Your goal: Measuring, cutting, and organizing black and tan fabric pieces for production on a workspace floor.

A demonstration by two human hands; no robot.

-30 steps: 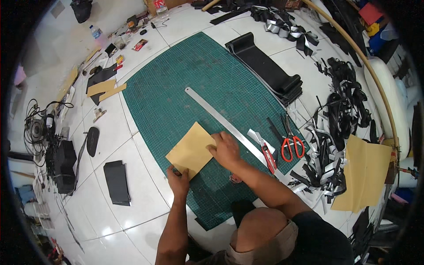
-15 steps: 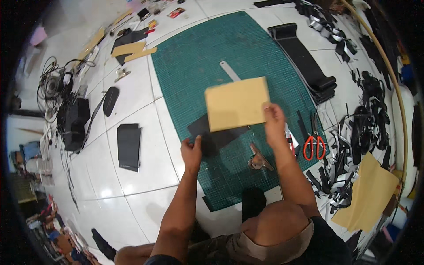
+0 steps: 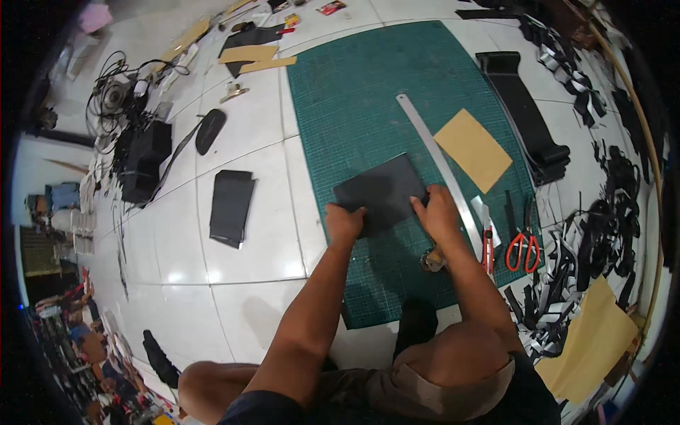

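A dark grey rectangular sheet point(image 3: 382, 190) is held by its two near corners just over the green cutting mat point(image 3: 354, 85). My left hand point(image 3: 346, 222) pinches its left corner, thumb on top. At the right corner, my right hand point(image 3: 438, 211) grips it the same way. To the right, across a long steel ruler point(image 3: 433, 147), a tan card rectangle point(image 3: 473, 150) lies flat on the mat. A metal clip-like piece point(image 3: 432, 260) is partly hidden by my right forearm. A red utility knife point(image 3: 488, 249) lies by the ruler's near end.
Red-handled scissors point(image 3: 523, 251) rest at the mat's right edge, near heaped black and white strips point(image 3: 602, 234). A folded black strip stack point(image 3: 528, 120) lies beyond. A pile of dark sheets point(image 3: 232, 207) sits on the tiles at left, with a black pouch point(image 3: 210, 132) farther off.
The tan card has left my right hand and now lies on the mat right of the ruler. Both hands have closed on the dark sheet. The whole view has shifted.
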